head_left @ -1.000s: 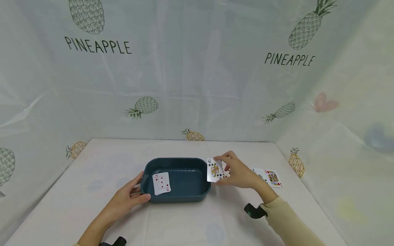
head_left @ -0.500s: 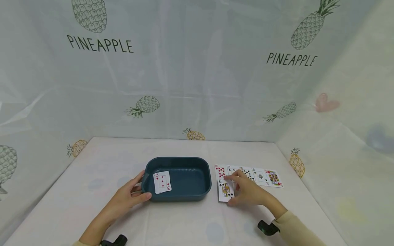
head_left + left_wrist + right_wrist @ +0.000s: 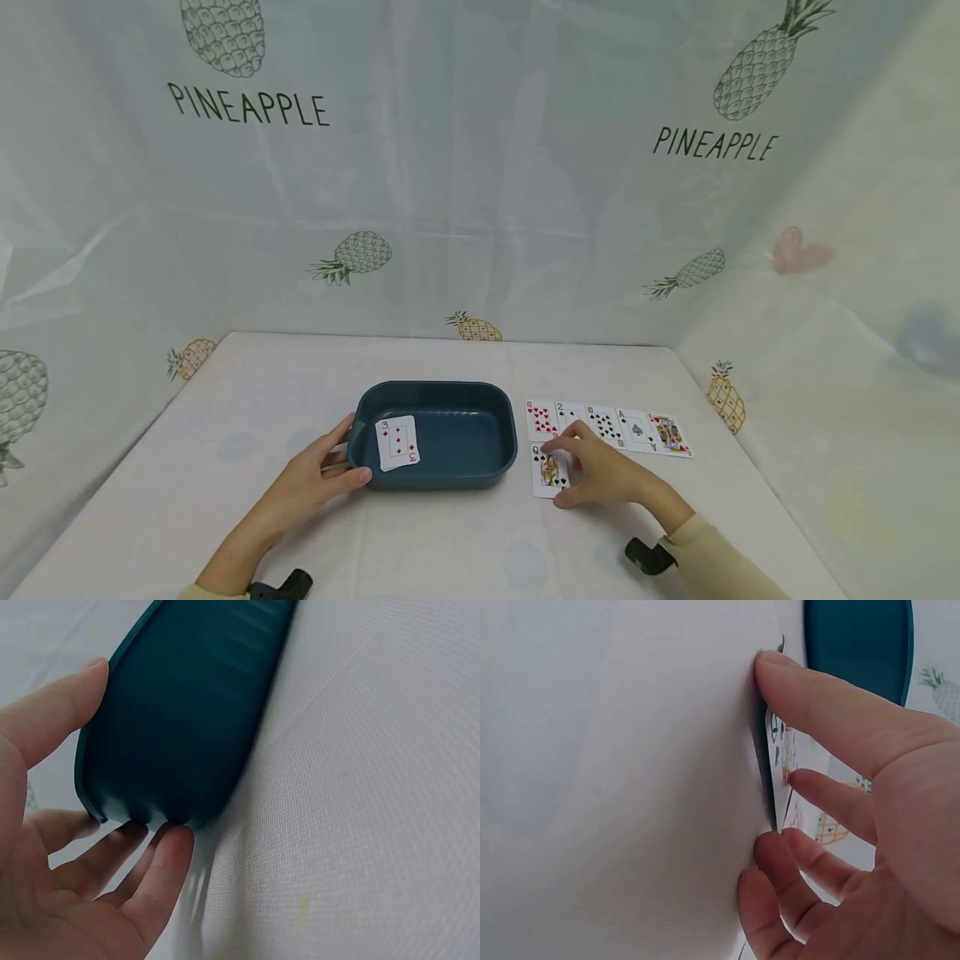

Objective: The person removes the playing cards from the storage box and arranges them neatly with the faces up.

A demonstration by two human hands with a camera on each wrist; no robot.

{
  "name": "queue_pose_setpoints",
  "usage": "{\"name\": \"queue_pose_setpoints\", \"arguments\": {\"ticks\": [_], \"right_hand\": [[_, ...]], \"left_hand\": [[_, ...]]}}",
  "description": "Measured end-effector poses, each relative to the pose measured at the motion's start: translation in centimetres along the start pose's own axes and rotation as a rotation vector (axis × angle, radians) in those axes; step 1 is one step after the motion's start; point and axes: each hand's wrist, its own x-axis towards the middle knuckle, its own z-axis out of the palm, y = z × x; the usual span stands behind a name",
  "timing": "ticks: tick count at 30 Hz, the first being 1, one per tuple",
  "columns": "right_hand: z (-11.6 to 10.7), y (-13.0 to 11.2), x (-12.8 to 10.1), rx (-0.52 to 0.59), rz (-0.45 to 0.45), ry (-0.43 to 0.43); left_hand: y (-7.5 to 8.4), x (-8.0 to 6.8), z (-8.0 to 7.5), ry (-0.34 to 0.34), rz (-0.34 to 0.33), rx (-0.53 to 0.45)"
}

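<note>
A dark teal tub stands mid-table, with a three of diamonds leaning on its left inner wall. My left hand grips the tub's left end, thumb on the rim and fingers at the base; in the left wrist view the left hand grips the tub. My right hand holds a queen of spades by its edges, flat on the table, right of the tub. In the right wrist view the right hand pinches the queen of spades, and the tub shows beyond.
A row of face-up cards lies behind the queen: ten of hearts, a two, a black ten, ace of spades, king of hearts. Pineapple-print cloth walls enclose the white table on three sides.
My right hand brought the queen of spades from beside the tub's right rim down onto the table in front of the card row. The left hand stayed on the tub.
</note>
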Motion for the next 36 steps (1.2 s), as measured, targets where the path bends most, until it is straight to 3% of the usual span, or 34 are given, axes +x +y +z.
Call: {"name": "queue_pose_setpoints", "arguments": {"ticks": [6,10,16,19,28,36], "right_hand": [[-0.3,-0.3,0.1,-0.016,0.003,-0.024],[-0.9,-1.1,0.3,-0.030,-0.031,0.014],[-1.7,-4.9,2.7,0.014,-0.139,0.160],[-1.5,-7.2,4.6,0.043,-0.200,0.186],[2.0,-12.6,10.9,0.102,-0.221,0.102],[6.1,-13.9,14.5,0.095,-0.160,0.024]], "left_hand": [[0.1,-0.1,0.1,0.007,-0.002,0.006],[0.3,-0.1,0.2,0.008,-0.002,0.009],[0.4,-0.1,0.1,0.013,0.001,0.030],[0.4,-0.2,0.1,0.009,-0.003,0.023],[0.1,-0.2,0.2,0.015,-0.017,0.012],[0.2,-0.1,0.1,0.007,-0.006,-0.006]]}}
